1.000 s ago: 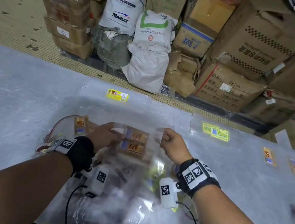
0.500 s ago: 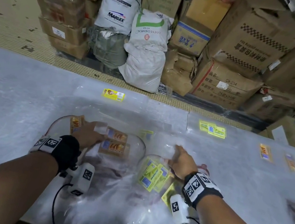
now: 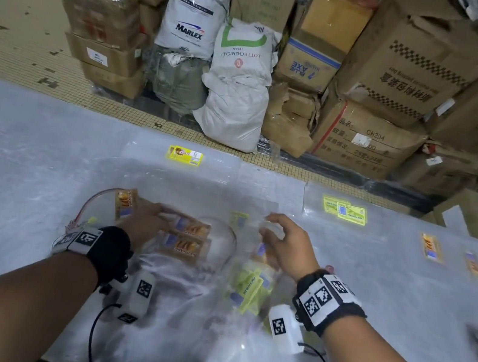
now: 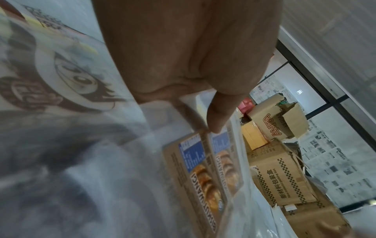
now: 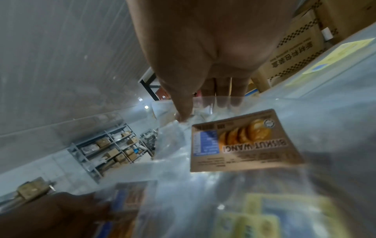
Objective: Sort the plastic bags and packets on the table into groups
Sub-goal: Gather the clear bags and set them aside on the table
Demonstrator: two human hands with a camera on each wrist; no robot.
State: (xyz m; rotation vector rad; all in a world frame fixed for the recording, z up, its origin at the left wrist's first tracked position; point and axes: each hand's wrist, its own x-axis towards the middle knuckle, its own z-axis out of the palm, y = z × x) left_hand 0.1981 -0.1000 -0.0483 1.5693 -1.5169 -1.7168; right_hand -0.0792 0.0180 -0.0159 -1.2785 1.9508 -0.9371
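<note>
Clear plastic bags with printed labels lie in a heap at the near table edge. My left hand rests on a stack of brown biscuit-label bags. In the left wrist view its thumb touches the top edge of those bags; the fingers are hidden. My right hand is raised a little over yellow-label bags. Between thumb and fingers it pinches the top edge of a clear bag with a brown biscuit label.
Sorted bags lie flat further out: a yellow-label one at the far edge, yellow-green ones to the right, brown-label ones at far right, another by my left hand. Cardboard boxes and sacks stand beyond the table.
Both hands laid the brown-label bag down on the left stack. The left hand stayed on it. The right hand moved right to the yellow-label pile and now lifts a clear bag.
</note>
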